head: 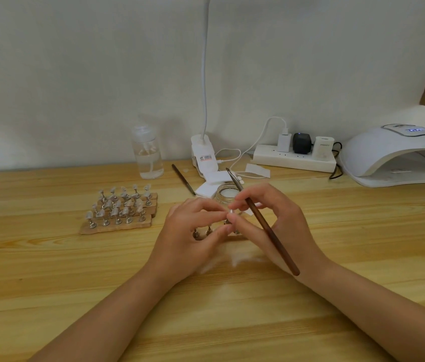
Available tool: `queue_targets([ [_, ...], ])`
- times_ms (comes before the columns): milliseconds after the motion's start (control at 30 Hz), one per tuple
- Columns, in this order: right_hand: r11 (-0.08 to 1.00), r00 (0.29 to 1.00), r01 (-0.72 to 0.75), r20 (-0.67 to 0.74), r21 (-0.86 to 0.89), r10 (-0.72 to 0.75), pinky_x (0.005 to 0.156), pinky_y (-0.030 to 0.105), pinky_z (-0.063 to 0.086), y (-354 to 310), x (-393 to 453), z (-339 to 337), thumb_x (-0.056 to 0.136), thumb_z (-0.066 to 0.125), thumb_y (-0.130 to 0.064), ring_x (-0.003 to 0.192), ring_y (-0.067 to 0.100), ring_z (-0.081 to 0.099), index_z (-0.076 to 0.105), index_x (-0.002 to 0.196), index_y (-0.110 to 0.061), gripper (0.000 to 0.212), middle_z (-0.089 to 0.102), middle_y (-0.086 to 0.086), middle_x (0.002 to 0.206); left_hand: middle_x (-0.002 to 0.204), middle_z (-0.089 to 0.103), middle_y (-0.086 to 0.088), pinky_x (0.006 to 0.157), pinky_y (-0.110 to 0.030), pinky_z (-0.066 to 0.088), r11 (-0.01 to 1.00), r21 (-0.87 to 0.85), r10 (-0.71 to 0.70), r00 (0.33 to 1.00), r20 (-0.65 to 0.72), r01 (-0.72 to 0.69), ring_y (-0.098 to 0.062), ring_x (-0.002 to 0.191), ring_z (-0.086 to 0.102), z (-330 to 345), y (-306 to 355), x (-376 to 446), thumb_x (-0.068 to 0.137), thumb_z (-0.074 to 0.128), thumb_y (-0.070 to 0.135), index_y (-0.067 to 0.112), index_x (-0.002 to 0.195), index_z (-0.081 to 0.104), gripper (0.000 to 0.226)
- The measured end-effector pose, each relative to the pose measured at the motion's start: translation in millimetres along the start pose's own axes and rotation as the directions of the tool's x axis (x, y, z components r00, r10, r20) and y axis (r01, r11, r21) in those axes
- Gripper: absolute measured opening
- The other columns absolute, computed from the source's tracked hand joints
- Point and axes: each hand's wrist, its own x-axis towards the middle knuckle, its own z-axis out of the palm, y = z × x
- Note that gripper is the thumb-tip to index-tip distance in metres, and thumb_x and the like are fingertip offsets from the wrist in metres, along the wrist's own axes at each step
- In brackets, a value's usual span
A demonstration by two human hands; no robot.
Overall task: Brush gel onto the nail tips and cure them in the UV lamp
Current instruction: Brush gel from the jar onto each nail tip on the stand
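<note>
at the middle of the wooden table (49, 270), a small nail tip (231, 211) is pinched between the fingertips of the left hand (193, 236) and the right hand (279, 226), just above a strip of metal stands (208, 232). the right hand also grips a brown brush (266, 226). behind sits a glass jar (225, 193). more nail tips on stands (120, 209) sit left; the white uv lamp (399, 155) stands far right.

The left hand (193, 231) hides most stands (UV lamp (399, 155) cropped right).
</note>
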Motion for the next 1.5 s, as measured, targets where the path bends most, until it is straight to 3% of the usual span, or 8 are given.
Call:
queue_targets([
  [167, 1.0, 1.0, -0.005, 0.024, 0.007, 0.005, 0.084, 0.016, 0.043, -1, -3, 4, 0.074, 0.075, -0.01, 0.085, -0.003, 0.06, 0.058, 0.093, -0.02, 0.028, 0.064, -0.015, 0.088, 0.088, 0.067, 0.008, 0.078, -0.053, 0.044, 0.999, -0.031, -0.016, 0.998, -0.053, 0.015, -0.008, 0.087, 0.06, 0, -2, 0, 0.076, 0.064, 0.024, 0.019, 0.087, 0.074, 0.016],
  [300, 0.999, 0.999, -0.032, -0.016, 0.033, 0.033, 0.081, 0.02, 0.045, -3, -1, 3, 0.074, 0.07, -0.028, 0.084, -0.001, 0.06, 0.059, 0.095, -0.02, 0.025, 0.064, -0.013, 0.088, 0.084, 0.067, 0.01, 0.079, -0.052, 0.046, 0.995, -0.09, -0.04, 0.995, -0.096, 0.032, -0.008, 0.084, 0.061, 0, -2, 1, 0.077, 0.066, 0.03, 0.026, 0.091, 0.07, 0.015],
  [467, 0.978, 0.985, -0.106, -0.119, 0.179, 0.128, 0.066, 0.013, 0.05, -1, 6, -5, 0.082, 0.052, -0.035, 0.073, -0.002, 0.063, 0.062, 0.095, -0.026, 0.019, 0.068, -0.011, 0.082, 0.082, 0.067, 0.013, 0.079, -0.011, 0.044, 0.983, -0.163, -0.109, 0.983, -0.15, 0.084, -0.001, 0.081, 0.062, -2, -6, 3, 0.075, 0.065, 0.017, 0.024, 0.088, 0.069, 0.015],
  [667, 0.934, 0.919, -0.233, -0.253, 0.27, 0.302, 0.049, 0.009, 0.042, 5, 26, -16, 0.083, 0.046, -0.045, 0.044, 0.002, 0.051, 0.067, 0.082, -0.028, 0.028, 0.062, -0.003, 0.051, 0.073, 0.066, 0.025, 0.073, -0.004, 0.042, 0.962, -0.21, -0.215, 0.96, -0.179, 0.176, 0.006, 0.076, 0.061, -5, -7, 2, 0.071, 0.069, 0.016, 0.034, 0.078, 0.066, 0.019],
  [967, 0.937, 0.93, -0.348, -0.125, 0.006, 0.346, 0.051, 0.008, 0.038, 24, 59, -15, 0.09, 0.056, -0.032, 0.044, -0.007, 0.051, 0.067, 0.082, -0.02, 0.018, 0.061, -0.006, 0.055, 0.069, 0.066, 0.021, 0.074, -0.005, 0.042, 0.953, -0.218, -0.252, 0.951, -0.18, 0.212, 0.005, 0.074, 0.06, -5, -6, 3, 0.073, 0.071, 0.01, 0.03, 0.077, 0.067, 0.021],
  [1100, 0.941, 0.946, -0.325, -0.04, -0.094, 0.322, 0.05, 0.003, 0.036, 22, 67, -8, 0.087, 0.061, -0.035, 0.044, -0.009, 0.052, 0.056, 0.065, -0.026, 0.024, 0.062, -0.007, 0.051, 0.071, 0.066, 0.016, 0.074, -0.005, 0.042, 0.952, -0.222, -0.253, 0.95, -0.181, 0.211, 0.005, 0.073, 0.06, -6, -5, 3, 0.074, 0.071, 0.008, 0.027, 0.078, 0.068, 0.019],
  [1367, 0.896, 0.945, -0.32, -0.032, -0.309, 0.327, 0.054, 0.023, 0.043, 22, 72, 2, 0.084, 0.061, -0.046, 0.045, 0.0, 0.054, 0.052, 0.057, -0.03, 0.032, 0.054, -0.009, 0.043, 0.073, 0.066, 0.015, 0.072, -0.005, 0.042, 0.953, -0.226, -0.246, 0.951, -0.186, 0.202, 0.005, 0.072, 0.059, -6, -5, 4, 0.074, 0.07, 0.005, 0.024, 0.078, 0.068, 0.019],
  [1500, 0.851, 0.937, -0.3, 0.035, -0.43, 0.348, 0.058, 0.028, 0.045, 23, 72, 5, 0.084, 0.059, -0.049, 0.062, 0.012, 0.06, 0.057, 0.066, -0.02, 0.033, 0.059, -0.005, 0.061, 0.073, 0.066, 0.015, 0.072, -0.005, 0.042, 0.951, -0.226, -0.253, 0.95, -0.184, 0.21, 0.005, 0.072, 0.059, -6, -6, 4, 0.075, 0.07, 0.005, 0.023, 0.079, 0.068, 0.019],
])
